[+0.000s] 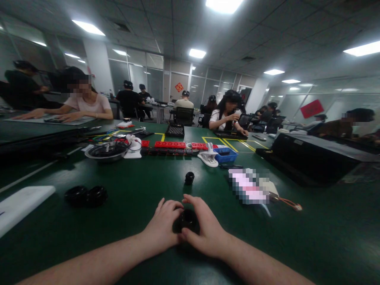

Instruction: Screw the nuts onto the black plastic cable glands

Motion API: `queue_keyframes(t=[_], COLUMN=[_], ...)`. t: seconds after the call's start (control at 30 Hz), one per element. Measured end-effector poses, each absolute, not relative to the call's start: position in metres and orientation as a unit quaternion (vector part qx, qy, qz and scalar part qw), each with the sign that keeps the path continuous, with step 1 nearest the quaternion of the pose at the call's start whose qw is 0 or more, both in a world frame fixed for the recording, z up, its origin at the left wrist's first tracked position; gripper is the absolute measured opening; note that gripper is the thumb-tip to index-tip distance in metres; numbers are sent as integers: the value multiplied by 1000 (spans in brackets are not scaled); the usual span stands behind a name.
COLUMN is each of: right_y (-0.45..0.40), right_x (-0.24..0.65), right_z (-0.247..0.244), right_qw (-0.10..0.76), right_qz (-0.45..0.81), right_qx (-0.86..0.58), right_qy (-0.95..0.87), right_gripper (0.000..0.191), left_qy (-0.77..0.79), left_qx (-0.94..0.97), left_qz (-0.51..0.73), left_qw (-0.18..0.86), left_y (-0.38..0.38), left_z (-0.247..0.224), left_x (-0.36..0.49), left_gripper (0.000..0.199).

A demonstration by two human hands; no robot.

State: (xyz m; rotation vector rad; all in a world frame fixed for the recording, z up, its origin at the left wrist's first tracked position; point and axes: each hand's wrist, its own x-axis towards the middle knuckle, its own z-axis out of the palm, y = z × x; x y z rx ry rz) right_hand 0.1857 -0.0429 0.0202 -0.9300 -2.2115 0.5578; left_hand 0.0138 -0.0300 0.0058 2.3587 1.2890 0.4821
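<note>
A glossy black round piece (190,221) with a dark, hollow-looking top stands on the green table directly in front of me. My left hand (166,221) curves around its left side, fingers bent against it. From the right, my right hand (204,225) wraps it between thumb and fingers, and both thumbs come close together at the near side. Much of the piece is hidden by the hands. A smaller black round piece (189,178) sits just beyond my fingertips. Off to the left, two more black round pieces (76,195) rest side by side, touching or nearly so.
Across the green table (142,178) lie a metal bowl (103,152), a row of red blocks (170,145), a white clamp (209,155) and a blue bin (226,154). A white panel (25,204) is at left, a large black case (314,158) at right. Several people sit beyond.
</note>
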Motion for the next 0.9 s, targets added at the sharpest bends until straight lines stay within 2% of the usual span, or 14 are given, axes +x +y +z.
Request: queue_keyframes(t=[0.17,0.27,0.4,0.63,0.73,0.83,0.9], right_y=[-40,-42,-46,-43,-44,-47,-47], right_x=[179,180,185,177,179,185,186], right_z=[19,20,20,21,21,21,22], right_qw=[321,323,340,316,315,320,325], right_qz=[193,226,248,192,215,235,224], right_qx=[-432,-377,-300,-436,-391,-321,-326], right_qy=[-821,-838,-856,-821,-838,-860,-859], right_gripper=[66,59,69,68,63,70,72], left_qy=[457,454,458,449,451,460,459], left_qx=[849,849,845,851,850,846,847], left_qz=[173,184,184,178,178,175,174], left_qw=[201,198,204,205,206,204,203], left_y=[-30,-30,-30,-33,-33,-33,-32], left_z=[5,4,3,9,11,11,10], left_x=[13,14,13,12,13,14,14], left_gripper=[39,42,45,38,40,44,43])
